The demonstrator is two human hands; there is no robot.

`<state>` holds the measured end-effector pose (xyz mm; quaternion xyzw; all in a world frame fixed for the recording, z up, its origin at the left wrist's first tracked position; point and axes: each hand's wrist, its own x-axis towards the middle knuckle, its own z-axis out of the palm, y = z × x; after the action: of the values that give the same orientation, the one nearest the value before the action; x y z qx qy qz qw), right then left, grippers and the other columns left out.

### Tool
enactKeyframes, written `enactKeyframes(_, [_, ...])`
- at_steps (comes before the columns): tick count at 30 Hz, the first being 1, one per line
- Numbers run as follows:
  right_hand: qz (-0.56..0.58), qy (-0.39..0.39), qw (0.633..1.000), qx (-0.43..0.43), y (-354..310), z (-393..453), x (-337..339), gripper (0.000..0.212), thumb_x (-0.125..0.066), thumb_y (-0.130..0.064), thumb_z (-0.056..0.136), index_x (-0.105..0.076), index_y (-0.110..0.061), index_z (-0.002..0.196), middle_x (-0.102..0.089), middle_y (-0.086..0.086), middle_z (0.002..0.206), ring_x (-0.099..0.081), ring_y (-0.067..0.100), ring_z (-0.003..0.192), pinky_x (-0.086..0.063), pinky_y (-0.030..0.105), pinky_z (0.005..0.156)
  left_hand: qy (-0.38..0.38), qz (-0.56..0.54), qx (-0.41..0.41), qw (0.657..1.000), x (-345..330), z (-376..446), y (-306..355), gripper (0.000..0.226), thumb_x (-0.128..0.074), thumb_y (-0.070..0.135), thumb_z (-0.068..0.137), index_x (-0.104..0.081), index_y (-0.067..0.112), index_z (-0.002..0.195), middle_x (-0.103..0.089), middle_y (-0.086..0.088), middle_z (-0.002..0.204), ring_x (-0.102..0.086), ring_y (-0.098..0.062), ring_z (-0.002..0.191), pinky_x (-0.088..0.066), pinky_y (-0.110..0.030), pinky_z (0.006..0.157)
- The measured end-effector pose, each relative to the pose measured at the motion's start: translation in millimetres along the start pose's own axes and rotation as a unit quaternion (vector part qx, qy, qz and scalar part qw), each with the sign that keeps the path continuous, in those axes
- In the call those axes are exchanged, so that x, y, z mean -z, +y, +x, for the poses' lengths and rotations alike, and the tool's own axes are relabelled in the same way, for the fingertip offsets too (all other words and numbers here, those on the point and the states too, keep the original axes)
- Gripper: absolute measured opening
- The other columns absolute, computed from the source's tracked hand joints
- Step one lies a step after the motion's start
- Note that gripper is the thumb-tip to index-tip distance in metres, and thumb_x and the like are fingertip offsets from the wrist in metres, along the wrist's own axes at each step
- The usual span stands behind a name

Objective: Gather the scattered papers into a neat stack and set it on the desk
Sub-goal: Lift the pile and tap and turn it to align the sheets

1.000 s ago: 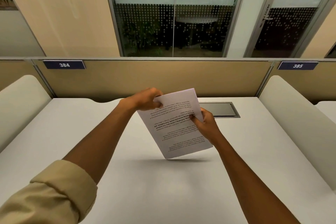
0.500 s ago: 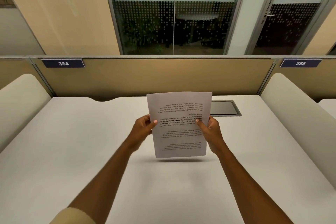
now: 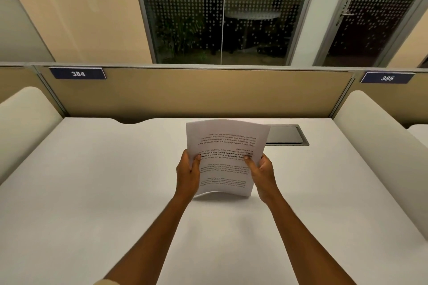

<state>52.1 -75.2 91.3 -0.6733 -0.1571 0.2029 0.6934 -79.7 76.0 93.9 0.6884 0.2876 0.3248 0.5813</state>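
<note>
A stack of white printed papers (image 3: 225, 157) stands nearly upright over the middle of the white desk (image 3: 92, 192), its text upside down to me. Its bottom edge hangs just above or on the desk surface; I cannot tell which. My left hand (image 3: 188, 174) grips the stack's left edge, thumb on the front. My right hand (image 3: 261, 172) grips the right edge the same way. The sheets bow slightly between my hands. No loose paper lies elsewhere on the desk.
A dark cable hatch (image 3: 286, 134) is set into the desk behind the papers at the right. Padded cream dividers (image 3: 23, 127) (image 3: 379, 152) flank the desk on both sides. A tan partition (image 3: 196, 92) with number plates 384 and 385 closes the back.
The tilted stack has been turned square and upright. My left hand slid from the top corner down to the left edge. Both hands now hold it symmetrically, slightly lower.
</note>
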Motion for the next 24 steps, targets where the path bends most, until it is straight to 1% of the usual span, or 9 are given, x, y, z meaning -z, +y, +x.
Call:
enactKeyframes(1, [-0.003, -0.001, 1.0, -0.007, 3, -1, 0, 0.019, -0.061, -0.023, 0.094, -0.06, -0.027, 0.113, -0.07, -0.003, 0.109, -0.069, 0.021, 0.098, -0.06, 0.037, 0.078, -0.001, -0.004, 0.003, 1.0, 0, -2, -4, 0.019, -0.046, 0.023, 0.101, -0.048, 0.041, 0.106, -0.064, 0.009, 0.109, -0.066, -0.015, 0.096, -0.058, -0.02, 0.065])
enactKeyframes(3, [-0.005, -0.003, 1.0, -0.016, 8, -4, -1, 0.022, -0.06, -0.025, 0.095, -0.059, -0.027, 0.116, -0.07, -0.003, 0.111, -0.067, 0.021, 0.1, -0.06, 0.034, 0.077, -0.004, -0.012, 0.011, 1.0, 1, -6, -11, 0.023, -0.048, 0.021, 0.101, -0.048, 0.041, 0.11, -0.063, 0.012, 0.11, -0.065, -0.013, 0.098, -0.057, -0.018, 0.063])
enactKeyframes(7, [-0.005, -0.008, 1.0, -0.02, 8, -7, -3, 0.024, -0.06, -0.023, 0.095, -0.057, -0.027, 0.118, -0.068, -0.004, 0.112, -0.066, 0.018, 0.101, -0.058, 0.022, 0.068, -0.003, -0.01, 0.033, 0.999, 2, -7, -19, 0.022, -0.047, 0.018, 0.101, -0.048, 0.035, 0.114, -0.063, 0.006, 0.114, -0.064, -0.016, 0.103, -0.057, -0.024, 0.071])
enactKeyframes(10, [-0.008, -0.011, 1.0, -0.019, 6, -5, -4, 0.026, -0.06, -0.021, 0.095, -0.056, -0.025, 0.12, -0.068, -0.003, 0.113, -0.066, 0.018, 0.102, -0.059, 0.026, 0.073, -0.004, -0.004, 0.024, 1.0, 2, -4, -20, 0.018, -0.046, 0.018, 0.101, -0.048, 0.029, 0.116, -0.063, 0.004, 0.115, -0.064, -0.018, 0.104, -0.059, -0.027, 0.073])
enactKeyframes(14, [-0.022, -0.004, 1.0, -0.018, 5, -2, -4, 0.025, -0.06, -0.024, 0.094, -0.056, -0.031, 0.118, -0.067, -0.005, 0.112, -0.066, 0.018, 0.098, -0.058, 0.033, 0.076, 0.002, 0.005, 0.013, 1.0, 4, 1, -15, 0.021, -0.046, 0.02, 0.101, -0.047, 0.034, 0.116, -0.062, 0.01, 0.111, -0.065, -0.016, 0.098, -0.058, -0.025, 0.07])
enactKeyframes(16, [-0.019, -0.007, 1.0, -0.021, 9, -4, -3, 0.026, -0.06, -0.024, 0.095, -0.056, -0.03, 0.12, -0.067, -0.005, 0.113, -0.066, 0.017, 0.1, -0.058, 0.029, 0.075, 0.002, 0.009, 0.012, 1.0, 4, -1, -18, 0.021, -0.049, 0.02, 0.1, -0.047, 0.036, 0.114, -0.061, 0.015, 0.108, -0.064, -0.013, 0.097, -0.056, -0.018, 0.064])
enactKeyframes(19, [-0.003, -0.016, 0.999, -0.028, 17, -8, -3, 0.024, -0.061, -0.023, 0.094, -0.058, -0.03, 0.118, -0.069, -0.007, 0.112, -0.067, 0.015, 0.101, -0.057, 0.021, 0.065, -0.004, 0.003, 0.025, 1.0, 5, -5, -24, 0.024, -0.052, 0.02, 0.099, -0.046, 0.039, 0.112, -0.059, 0.019, 0.108, -0.063, -0.009, 0.096, -0.054, -0.011, 0.058])
enactKeyframes(22, [-0.008, -0.02, 0.999, -0.03, 17, -8, -2, 0.025, -0.061, -0.025, 0.094, -0.057, -0.029, 0.118, -0.069, -0.006, 0.113, -0.067, 0.015, 0.101, -0.057, 0.02, 0.065, -0.007, 0.004, 0.026, 1.0, 5, -4, -25, 0.022, -0.051, 0.019, 0.099, -0.047, 0.034, 0.115, -0.06, 0.017, 0.108, -0.063, -0.008, 0.097, -0.054, -0.011, 0.059])
enactKeyframes(24, [-0.02, -0.025, 0.999, -0.029, 15, -6, -1, 0.025, -0.061, -0.026, 0.094, -0.057, -0.028, 0.118, -0.068, -0.004, 0.112, -0.067, 0.017, 0.1, -0.058, 0.022, 0.066, -0.013, 0.019, 0.015, 1.0, 7, 1, -23, 0.021, -0.051, 0.018, 0.099, -0.048, 0.026, 0.118, -0.062, 0.009, 0.11, -0.065, -0.011, 0.098, -0.056, -0.014, 0.062])
